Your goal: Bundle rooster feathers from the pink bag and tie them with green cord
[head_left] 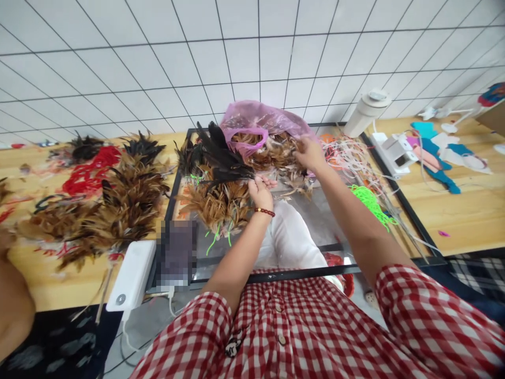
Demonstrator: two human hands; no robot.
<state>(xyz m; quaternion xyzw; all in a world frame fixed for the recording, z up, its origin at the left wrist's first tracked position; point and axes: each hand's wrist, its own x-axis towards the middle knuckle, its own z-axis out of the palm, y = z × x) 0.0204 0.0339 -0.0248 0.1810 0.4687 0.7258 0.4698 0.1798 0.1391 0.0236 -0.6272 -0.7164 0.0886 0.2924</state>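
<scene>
Two bare arms reach in over the near edge of the bench (300, 274). The left forearm (239, 250) slants inward, the left hand (262, 191) pinching near the middle. The right forearm (349, 210) stretches longer, its right hand (310, 155) nearer the far edge, fingers bent.

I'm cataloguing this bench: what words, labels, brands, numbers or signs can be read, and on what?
No text can be read.
Red-and-white checked cloth shirt: black-and-white marking, too blurred.
White rectangular plastic power bank: small round mark, too small to read.
Dark rectangular phone: pixelated, nothing legible.
</scene>
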